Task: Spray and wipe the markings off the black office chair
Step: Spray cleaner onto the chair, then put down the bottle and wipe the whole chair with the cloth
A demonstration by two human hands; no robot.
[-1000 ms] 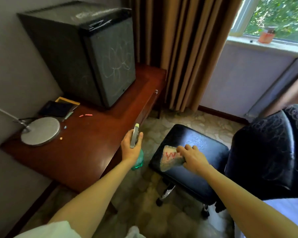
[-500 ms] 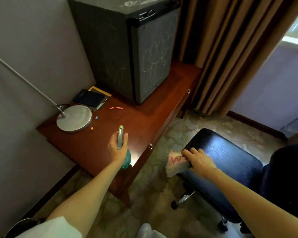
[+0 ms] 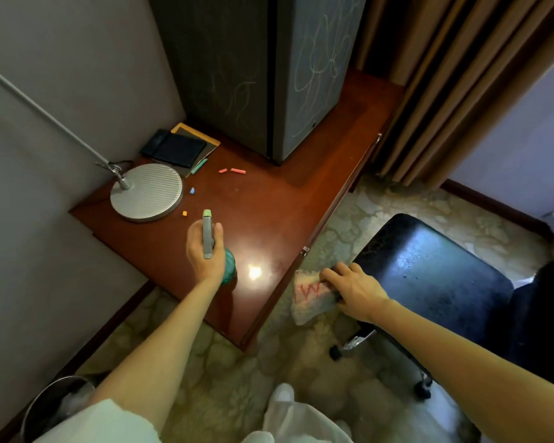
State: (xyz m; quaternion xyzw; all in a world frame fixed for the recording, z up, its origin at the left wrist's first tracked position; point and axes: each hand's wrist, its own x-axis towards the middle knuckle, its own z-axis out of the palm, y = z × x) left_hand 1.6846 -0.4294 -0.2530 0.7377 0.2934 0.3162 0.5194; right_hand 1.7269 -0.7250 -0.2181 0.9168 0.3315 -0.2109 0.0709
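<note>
The black office chair point(image 3: 429, 266) stands at the right, its glossy seat wet with small droplets. My right hand point(image 3: 354, 290) grips a pale cloth point(image 3: 311, 295) with red marks on it at the seat's front left edge. My left hand point(image 3: 205, 251) holds a teal spray bottle point(image 3: 228, 266) with a grey and green nozzle above the wooden desk point(image 3: 269, 219), near its front edge. The bottle's base looks close to the desk top; I cannot tell whether it touches.
On the desk stand a black mini fridge point(image 3: 269, 75) with chalk drawings, a round silver lamp base point(image 3: 147, 192), a dark notebook point(image 3: 176, 148) and several chalk pieces point(image 3: 237, 170). Brown curtains point(image 3: 461, 75) hang behind. A metal bin point(image 3: 55, 407) sits on the floor at bottom left.
The view has swung left and down toward the desk. My left hand has carried the spray bottle from beside the desk to over its top. My right hand stays with the cloth at the seat edge.
</note>
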